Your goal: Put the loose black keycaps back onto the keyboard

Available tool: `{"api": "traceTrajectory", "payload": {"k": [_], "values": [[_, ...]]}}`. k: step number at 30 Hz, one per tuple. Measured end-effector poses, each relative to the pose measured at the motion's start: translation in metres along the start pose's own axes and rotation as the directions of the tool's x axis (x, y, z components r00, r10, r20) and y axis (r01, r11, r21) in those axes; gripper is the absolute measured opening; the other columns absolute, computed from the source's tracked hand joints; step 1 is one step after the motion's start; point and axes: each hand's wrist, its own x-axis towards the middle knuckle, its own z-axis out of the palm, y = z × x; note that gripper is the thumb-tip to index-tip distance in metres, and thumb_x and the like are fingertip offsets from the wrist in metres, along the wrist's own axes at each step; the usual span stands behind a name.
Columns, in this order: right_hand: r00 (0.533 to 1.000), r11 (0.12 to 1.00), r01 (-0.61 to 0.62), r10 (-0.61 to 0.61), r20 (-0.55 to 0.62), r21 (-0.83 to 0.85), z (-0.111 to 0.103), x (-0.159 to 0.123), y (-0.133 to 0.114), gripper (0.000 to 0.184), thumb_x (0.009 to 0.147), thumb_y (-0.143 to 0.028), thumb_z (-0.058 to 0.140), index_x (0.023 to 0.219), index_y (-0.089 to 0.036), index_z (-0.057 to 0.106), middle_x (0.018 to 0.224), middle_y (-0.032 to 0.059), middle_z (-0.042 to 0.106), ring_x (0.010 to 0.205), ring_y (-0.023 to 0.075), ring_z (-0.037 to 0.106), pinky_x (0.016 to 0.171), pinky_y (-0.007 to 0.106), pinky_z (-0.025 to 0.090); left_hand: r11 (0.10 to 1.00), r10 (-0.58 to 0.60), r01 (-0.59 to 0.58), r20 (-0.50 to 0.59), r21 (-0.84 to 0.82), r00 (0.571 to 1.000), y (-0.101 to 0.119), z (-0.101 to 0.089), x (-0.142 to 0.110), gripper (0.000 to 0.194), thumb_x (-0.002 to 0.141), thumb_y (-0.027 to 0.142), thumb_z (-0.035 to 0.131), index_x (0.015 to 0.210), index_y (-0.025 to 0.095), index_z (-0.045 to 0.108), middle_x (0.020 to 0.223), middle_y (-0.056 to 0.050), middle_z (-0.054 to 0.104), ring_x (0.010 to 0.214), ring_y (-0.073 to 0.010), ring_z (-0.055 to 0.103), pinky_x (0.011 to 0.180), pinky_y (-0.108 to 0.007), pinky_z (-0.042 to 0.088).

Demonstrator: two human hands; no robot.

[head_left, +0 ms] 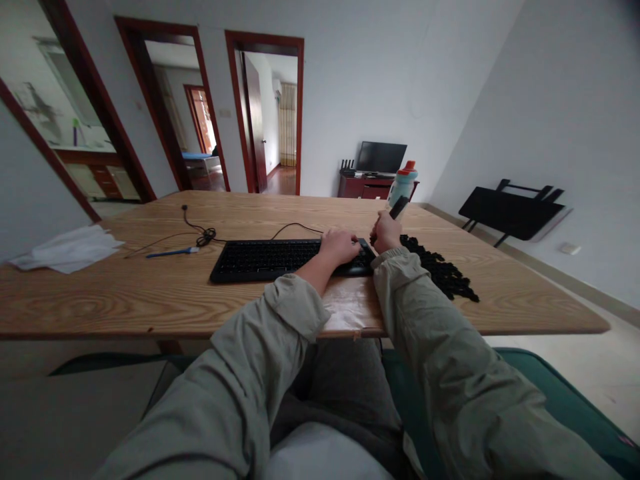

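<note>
A black keyboard (270, 259) lies on the wooden table in front of me. My left hand (341, 247) is over its right part, fingers bent down and pressing on it. At the keyboard's right end, my right hand (387, 233) is closed around a tool with a dark handle (399, 207), which sticks up out of the fist. The tool's lower end is hidden by the hand, so its kind does not show. Just right of that hand, many small black pieces that look like keycaps (443, 270) are spread in a long patch.
On the table (165, 300), a blue brush (173, 252) and a coiled cable (205, 236) lie left of the keyboard. White paper or cloth (70, 248) sits at the far left. A bottle with a red cap (403, 183) stands behind my right hand. Clear tape or film (353, 303) covers the table's front edge.
</note>
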Motion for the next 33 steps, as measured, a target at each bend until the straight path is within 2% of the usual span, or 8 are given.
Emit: {"api": "traceTrajectory", "payload": {"k": [2,5,8,14,19,22,25,33], "values": [[0.978,0.959,-0.145,0.176,-0.109,0.245,-0.007,-0.004,-0.012,0.027,0.085,-0.031,0.047,0.068,-0.024,0.027,0.048,-0.008,0.023,0.037,0.0088,0.024,0.037,0.024,0.028,1.0,0.011,-0.012,-0.066,-0.012,0.998,-0.007,-0.011,0.002,0.034,0.088,0.04,0.052,0.107,0.027,0.077,0.116,-0.008,0.07,0.113,-0.0263,0.058,0.102,-0.04,0.042],[0.961,0.849,-0.254,0.275,0.023,0.464,-0.013,-0.013,-0.026,0.029,0.09,-0.027,0.045,0.069,-0.022,0.026,0.048,-0.0097,0.019,0.037,0.0061,0.021,0.038,0.018,0.029,0.998,-0.037,0.03,-0.163,-0.046,0.986,-0.025,-0.03,0.001,0.032,0.088,0.035,0.052,0.104,0.025,0.078,0.115,-0.007,0.071,0.113,-0.0254,0.058,0.103,-0.039,0.041],[0.943,0.79,-0.325,0.314,0.112,0.52,-0.015,-0.021,-0.032,0.03,0.094,-0.026,0.042,0.07,-0.021,0.024,0.048,-0.0099,0.02,0.037,0.0053,0.023,0.04,0.017,0.03,0.995,-0.087,0.08,-0.157,-0.05,0.984,-0.048,-0.044,-0.005,0.031,0.088,0.034,0.053,0.102,0.023,0.078,0.114,-0.007,0.072,0.112,-0.0249,0.059,0.102,-0.037,0.043],[0.935,0.824,-0.35,0.283,0.212,0.445,-0.009,-0.024,-0.03,0.03,0.09,-0.032,0.048,0.069,-0.021,0.028,0.049,-0.0063,0.031,0.043,0.0085,0.037,0.05,0.022,0.043,0.985,-0.172,0.166,-0.143,-0.053,0.975,-0.091,-0.058,-0.015,0.031,0.086,0.034,0.056,0.105,0.023,0.078,0.113,-0.008,0.072,0.109,-0.0255,0.061,0.098,-0.037,0.046],[0.939,0.933,-0.282,0.221,0.262,0.224,-0.008,-0.023,-0.03,0.035,0.088,-0.054,0.044,0.077,-0.021,0.046,0.068,0.0045,0.058,0.076,0.0191,0.064,0.069,0.033,0.052,0.972,-0.232,0.224,-0.127,-0.073,0.964,-0.107,-0.072,-0.023,0.032,0.085,0.032,0.057,0.106,0.02,0.077,0.111,-0.009,0.073,0.107,-0.0252,0.063,0.096,-0.033,0.048],[0.927,0.941,-0.288,0.228,0.297,0.177,-0.008,-0.027,-0.031,0.048,0.087,-0.067,0.038,0.085,-0.022,0.053,0.084,0.0074,0.066,0.089,0.022,0.066,0.073,0.036,0.051,0.968,-0.249,0.241,-0.112,-0.075,0.962,-0.112,-0.076,-0.026,0.032,0.085,0.031,0.058,0.108,0.019,0.076,0.112,-0.009,0.073,0.107,-0.0245,0.063,0.094,-0.032,0.048],[0.921,0.9,-0.347,0.275,0.275,0.264,-0.007,-0.032,-0.032,0.055,0.084,-0.075,0.037,0.089,-0.023,0.057,0.091,0.0061,0.07,0.092,0.0228,0.066,0.073,0.036,0.049,0.969,-0.243,0.235,-0.108,-0.078,0.964,-0.117,-0.075,-0.027,0.032,0.086,0.03,0.057,0.109,0.018,0.076,0.112,-0.01,0.073,0.105,-0.0234,0.064,0.093,-0.03,0.048],[0.935,0.927,-0.341,0.318,0.157,0.155,0.003,-0.034,-0.028,0.061,0.088,-0.072,0.029,0.084,-0.021,0.063,0.086,0.0076,0.071,0.075,0.0198,0.062,0.059,0.032,0.041,0.984,-0.173,0.167,-0.118,-0.059,0.978,-0.124,-0.067,-0.023,0.029,0.086,0.031,0.056,0.101,0.019,0.078,0.106,-0.01,0.075,0.097,-0.0232,0.066,0.087,-0.031,0.049]]}}
